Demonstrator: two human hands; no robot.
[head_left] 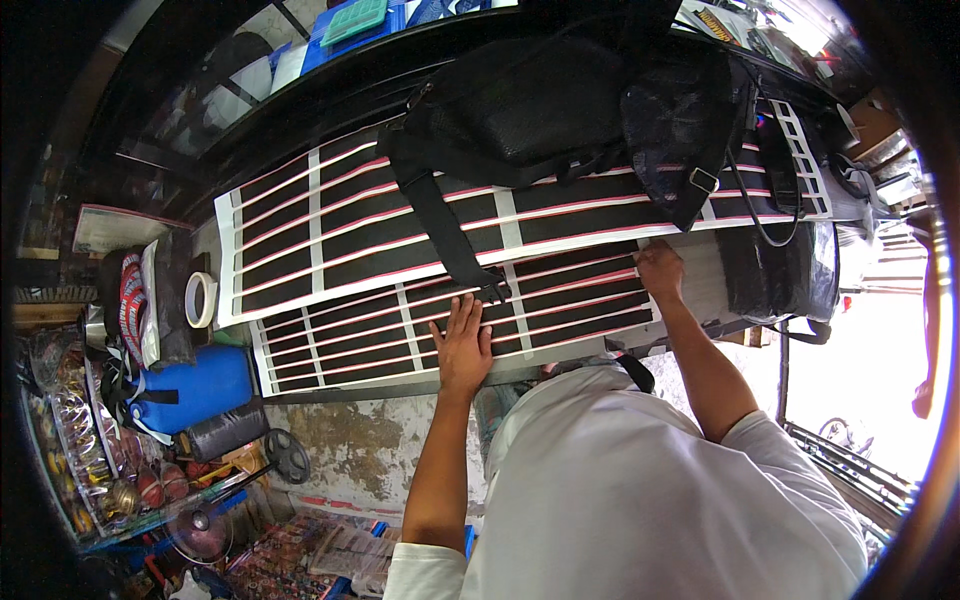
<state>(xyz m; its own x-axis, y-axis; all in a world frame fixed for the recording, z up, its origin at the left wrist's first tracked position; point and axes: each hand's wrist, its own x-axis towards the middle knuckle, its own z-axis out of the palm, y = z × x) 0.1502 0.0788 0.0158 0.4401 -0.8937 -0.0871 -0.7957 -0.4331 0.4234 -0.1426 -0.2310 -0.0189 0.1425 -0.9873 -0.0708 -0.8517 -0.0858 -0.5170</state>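
Observation:
A black-and-white striped sheet [430, 345] with thin red lines lies on the bench in front of me. My left hand [463, 352] rests on it with fingers stretched out flat. At the sheet's right end, my right hand [660, 272] has its fingers closed on the edge; the fingertips are partly hidden. A larger striped sheet [350, 232] lies just beyond and overlaps it. On that larger sheet sits a black bag [520, 110]. Its strap [440, 225] hangs toward me and ends in a buckle [492, 290] close to my left fingertips.
A roll of tape [201, 300] stands at the bench's left end, near a blue bag [195, 390]. To the right are a black padded bundle [782, 270] and a loose cord [765, 235]. Beyond the bench is a green plastic case [355, 20]. Balls and packets fill a case [125, 470] at lower left.

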